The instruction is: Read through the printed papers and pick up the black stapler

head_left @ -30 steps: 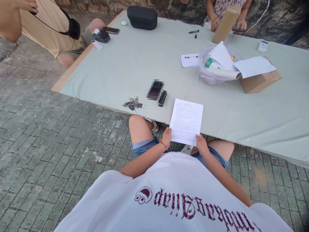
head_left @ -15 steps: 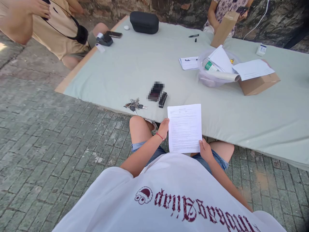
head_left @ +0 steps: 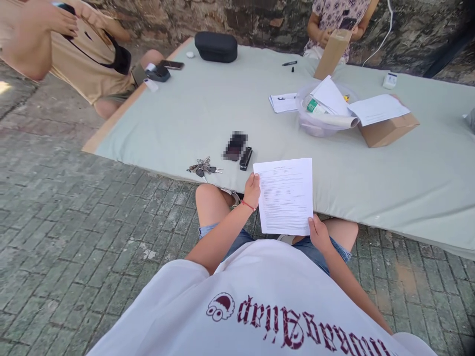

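A printed sheet of paper (head_left: 285, 198) is held up over my lap at the table's near edge, its lines of text facing me. My left hand (head_left: 252, 190) pinches its left edge near the top, a red string bracelet on the wrist. Lower down, my right hand (head_left: 318, 232) grips the right edge, thumb on the front; the fingers behind the paper are hidden. Just beyond my left hand lie a black stapler (head_left: 245, 158), a blurred dark object (head_left: 235, 146) and a bunch of keys (head_left: 204, 167).
On the table (head_left: 178, 118) stand a plastic basin (head_left: 319, 126) of papers, a cardboard box (head_left: 389, 129) under a sheet, an upright carton (head_left: 331, 54) and a black case (head_left: 215, 47). One person (head_left: 96, 54) sits at the left, another (head_left: 337, 24) across the table.
The sheet has turned slightly, my left hand rising a little with its edge. The view has shifted, so the table things appear a bit lower and further left.
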Available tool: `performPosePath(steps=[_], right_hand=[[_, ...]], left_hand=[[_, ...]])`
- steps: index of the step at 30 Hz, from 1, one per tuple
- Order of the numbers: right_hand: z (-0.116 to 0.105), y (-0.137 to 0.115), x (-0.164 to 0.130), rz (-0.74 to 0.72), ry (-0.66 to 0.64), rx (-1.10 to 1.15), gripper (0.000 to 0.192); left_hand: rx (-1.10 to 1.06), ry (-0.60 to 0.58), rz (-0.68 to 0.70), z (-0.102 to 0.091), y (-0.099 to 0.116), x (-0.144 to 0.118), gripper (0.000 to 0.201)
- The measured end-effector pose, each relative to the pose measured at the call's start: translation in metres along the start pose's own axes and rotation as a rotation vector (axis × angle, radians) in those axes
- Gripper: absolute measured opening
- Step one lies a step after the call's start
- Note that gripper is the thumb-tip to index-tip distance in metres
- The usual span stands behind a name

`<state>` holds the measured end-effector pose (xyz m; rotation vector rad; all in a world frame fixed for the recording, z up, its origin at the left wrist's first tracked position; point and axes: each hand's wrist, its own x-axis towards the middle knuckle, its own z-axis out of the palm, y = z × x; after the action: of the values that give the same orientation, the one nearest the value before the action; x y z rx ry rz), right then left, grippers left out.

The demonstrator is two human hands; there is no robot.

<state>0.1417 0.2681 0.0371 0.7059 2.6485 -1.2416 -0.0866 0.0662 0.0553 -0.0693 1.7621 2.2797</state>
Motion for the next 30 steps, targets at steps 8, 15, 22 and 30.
performPosePath(steps=[8,15,22,30], right_hand=[[0.001,-0.008,0.004,0.028,0.068,0.084,0.064],[0.004,-0.010,0.001,0.020,0.067,0.060,0.064],[0.002,-0.003,0.008,0.005,-0.076,0.026,0.060],[-0.085,-0.117,0.052,-0.396,0.688,-0.171,0.053]], left_hand=[[-0.016,0.090,0.047,0.002,-0.002,-0.003,0.039],[0.087,0.068,0.143,0.004,0.004,-0.002,0.040],[0.161,0.069,0.175,0.003,0.017,0.000,0.044],[0.210,-0.077,0.238,0.018,0.040,-0.017,0.040]])
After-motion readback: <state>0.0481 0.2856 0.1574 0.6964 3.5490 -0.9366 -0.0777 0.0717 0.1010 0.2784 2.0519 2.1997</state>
